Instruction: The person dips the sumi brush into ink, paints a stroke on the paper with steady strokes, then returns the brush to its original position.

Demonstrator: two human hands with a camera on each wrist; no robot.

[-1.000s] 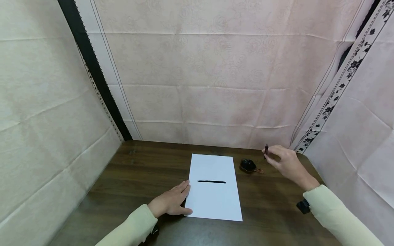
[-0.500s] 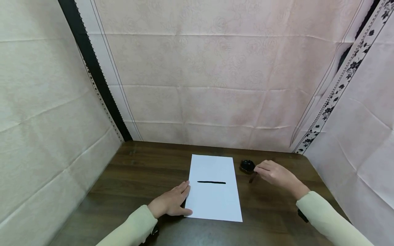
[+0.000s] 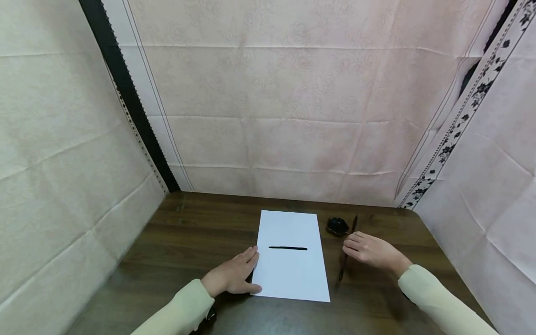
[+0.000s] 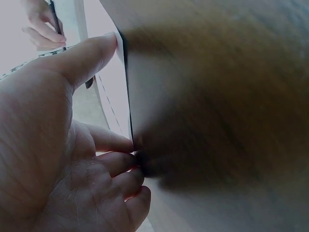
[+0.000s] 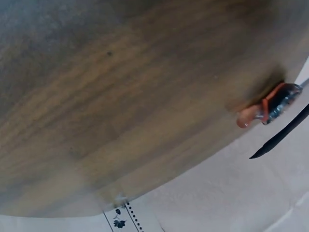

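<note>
A white sheet of paper (image 3: pixel 293 274) lies on the table with one thick black stroke (image 3: pixel 288 248) across its middle. My left hand (image 3: pixel 232 274) rests on the sheet's left edge, fingers spread; in the left wrist view its thumb and fingertips (image 4: pixel 110 43) touch the paper edge. To the right of the sheet, my right hand (image 3: pixel 372 251) grips a slim dark writing brush (image 3: pixel 343 268) near its middle. The brush's dark pointed tip (image 5: pixel 263 149) faces away from me, beside a small glossy black ink dish (image 3: pixel 337 226) with a brown stub. The right hand's fingers are outside the right wrist view.
The dark wooden table (image 3: pixel 188 232) ends at a back edge against a pale hanging cloth (image 3: pixel 268 139). More cloth hangs at the left (image 3: pixel 63 163) and right (image 3: pixel 494 163), the right one with a floral border.
My right hand has moved left and toward me, past the ink dish. The brush has swung from nearly upright to a slant with its tip pointing away. My left hand and the paper stay put.
</note>
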